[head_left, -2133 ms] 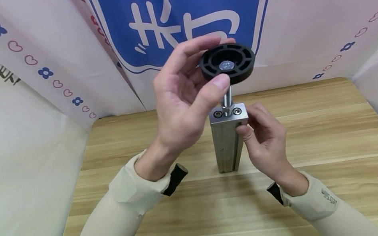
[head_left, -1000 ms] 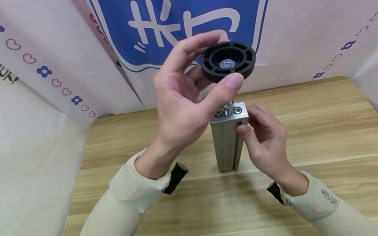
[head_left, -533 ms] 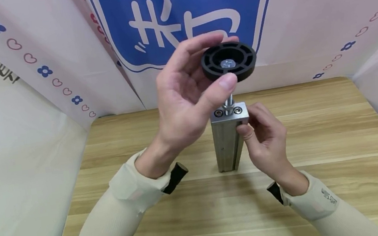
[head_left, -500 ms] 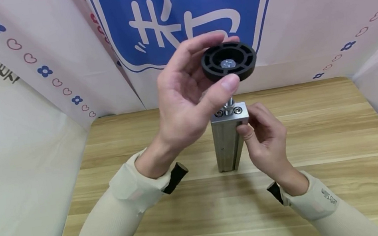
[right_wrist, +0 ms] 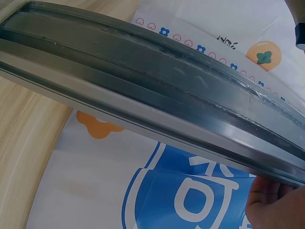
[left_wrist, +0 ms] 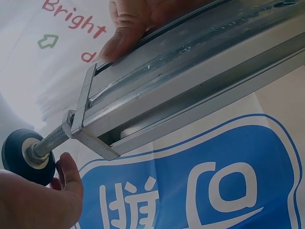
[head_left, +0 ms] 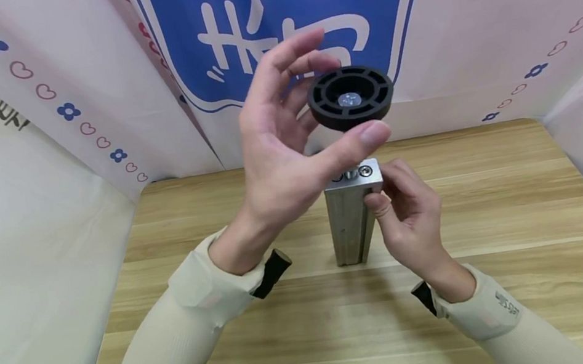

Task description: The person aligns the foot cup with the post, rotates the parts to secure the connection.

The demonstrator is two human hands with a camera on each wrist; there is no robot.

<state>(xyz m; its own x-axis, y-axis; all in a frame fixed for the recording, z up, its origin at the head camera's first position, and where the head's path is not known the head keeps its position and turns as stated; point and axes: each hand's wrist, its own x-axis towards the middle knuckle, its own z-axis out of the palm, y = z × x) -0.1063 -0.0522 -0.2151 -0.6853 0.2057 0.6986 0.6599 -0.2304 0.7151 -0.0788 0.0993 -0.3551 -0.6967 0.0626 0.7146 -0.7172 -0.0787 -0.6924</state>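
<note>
An aluminium profile [head_left: 350,223] stands upright on the table with a metal end plate [head_left: 372,178] on top. Screwed into that plate is a levelling foot, whose round black pad [head_left: 351,96] faces up; its threaded stud [left_wrist: 49,141] and nut show in the left wrist view. My left hand [head_left: 281,146] stands around the pad, fingers spread and thumb stretched below the near rim. The index finger is off the pad; the middle fingertip is right at the far rim. My right hand [head_left: 414,220] pinches the profile near its top, also seen over the profile's side [right_wrist: 157,81] in the right wrist view.
The wood-grain table [head_left: 292,343] ends at a printed backdrop [head_left: 482,24] with a blue sign [head_left: 247,26]. White sheets [head_left: 15,246] hang on both sides. A wrist camera strap [head_left: 216,286] sits on each forearm.
My left fingers turn about the black pad, the thumb sliding rightward and back; now they have spread off the rim. The right hand and profile stay put.
</note>
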